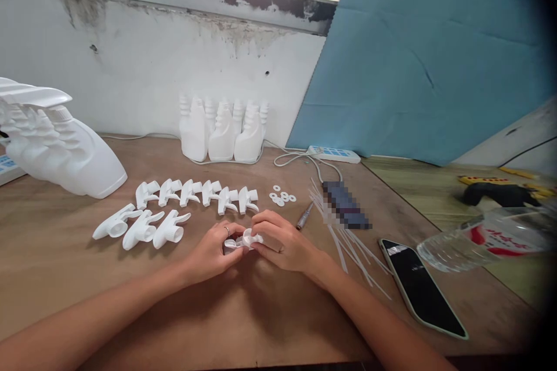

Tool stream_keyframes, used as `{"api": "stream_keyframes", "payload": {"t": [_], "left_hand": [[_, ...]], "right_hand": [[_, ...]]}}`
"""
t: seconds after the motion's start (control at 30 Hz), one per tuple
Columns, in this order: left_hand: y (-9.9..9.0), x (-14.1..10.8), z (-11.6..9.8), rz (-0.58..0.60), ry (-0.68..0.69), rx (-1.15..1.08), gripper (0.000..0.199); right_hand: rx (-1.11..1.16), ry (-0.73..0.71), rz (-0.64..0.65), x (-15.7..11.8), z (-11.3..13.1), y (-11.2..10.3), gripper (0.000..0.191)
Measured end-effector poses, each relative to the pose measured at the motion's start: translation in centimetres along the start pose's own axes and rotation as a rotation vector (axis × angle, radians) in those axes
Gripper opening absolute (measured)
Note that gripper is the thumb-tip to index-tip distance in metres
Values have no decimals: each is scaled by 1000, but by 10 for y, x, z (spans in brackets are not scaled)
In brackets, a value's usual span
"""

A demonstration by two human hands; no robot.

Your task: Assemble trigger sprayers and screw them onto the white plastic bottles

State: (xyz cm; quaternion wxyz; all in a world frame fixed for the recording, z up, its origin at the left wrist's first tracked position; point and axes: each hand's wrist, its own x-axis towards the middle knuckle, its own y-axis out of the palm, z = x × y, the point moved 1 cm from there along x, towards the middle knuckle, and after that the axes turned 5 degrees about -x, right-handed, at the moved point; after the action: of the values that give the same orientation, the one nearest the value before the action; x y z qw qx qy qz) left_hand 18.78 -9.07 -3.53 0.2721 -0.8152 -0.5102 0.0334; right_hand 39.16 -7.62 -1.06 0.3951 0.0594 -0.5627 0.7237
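Observation:
Between both hands, just above the brown table, is a white trigger spray head [249, 239], partly hidden by fingers. My left hand [221, 246], wearing a ring, is closed around its left part. My right hand [282, 240] pinches its right end; fingers cover what exactly they touch there. Beyond the hands lie several white spray heads [190, 192] in a back row, and 3 more spray heads [140, 229] lie nearer on the left. Small white ring washers [284, 197] are scattered behind my right hand.
Empty-looking white bottles [223, 130] stand by the wall; assembled spray bottles [65, 145] lean at left. On the right are thin clear tubes [348, 243], a pen-like tool [304, 216], a phone [424, 287], a water bottle [483, 237] and a power strip [335, 154].

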Motion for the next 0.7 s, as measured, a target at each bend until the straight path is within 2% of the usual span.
{"api": "stream_keyframes", "payload": {"t": [0.2, 0.33, 0.43, 0.7], "left_hand": [[3, -4, 5, -23, 29, -16, 37], [1, -6, 6, -5, 159, 181, 22], [-2, -4, 5, 58, 229, 302, 24], [-4, -1, 3, 87, 252, 281, 21]], "right_hand": [[-89, -42, 20, 1, 1, -1, 7], [-109, -55, 14, 0, -1, 0, 9], [-139, -74, 17, -1, -2, 1, 9], [21, -10, -101, -7, -1, 12, 16]]}}
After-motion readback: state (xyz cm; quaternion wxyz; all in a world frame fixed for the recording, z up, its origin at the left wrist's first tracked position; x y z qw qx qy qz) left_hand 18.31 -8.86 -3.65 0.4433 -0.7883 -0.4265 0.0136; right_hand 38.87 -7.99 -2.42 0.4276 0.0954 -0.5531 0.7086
